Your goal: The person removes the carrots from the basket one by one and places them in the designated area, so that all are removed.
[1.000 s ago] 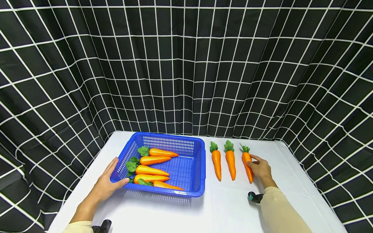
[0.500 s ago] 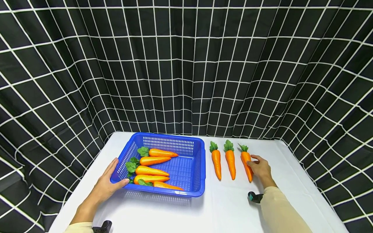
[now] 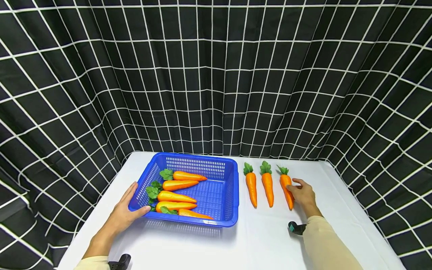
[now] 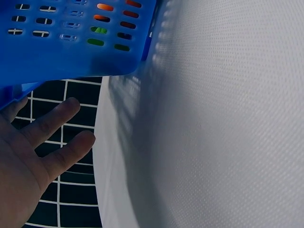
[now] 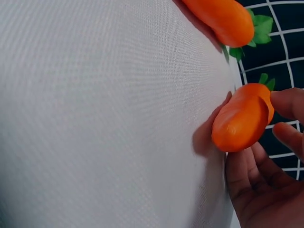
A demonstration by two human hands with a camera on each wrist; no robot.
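Note:
A blue plastic basket (image 3: 221,222) stands on the left half of the table, with several orange carrots (image 3: 176,197) lying inside, leafy ends to the left. My left hand (image 3: 119,215) is at its near left corner, thumb on the rim and fingers spread straight along the outer side. In the left wrist view, that hand (image 4: 35,156) shows beside the basket wall (image 4: 71,59). To the right, my right hand (image 3: 302,195) holds the rightmost loose carrot (image 3: 285,182) between thumb and fingers. The right wrist view shows this carrot (image 5: 242,118) low over the cloth, fingers on both sides.
Two more carrots, a left one (image 3: 251,187) and a middle one (image 3: 267,187), lie side by side between basket and right hand, tops pointing away. A white cloth (image 3: 263,240) covers the table. A black curtain with white grid lines (image 3: 222,93) surrounds its back and sides.
The carrot in my right hand has shifted slightly left, its leafy end nearer the middle carrot. The left hand and the basket have stayed in place.

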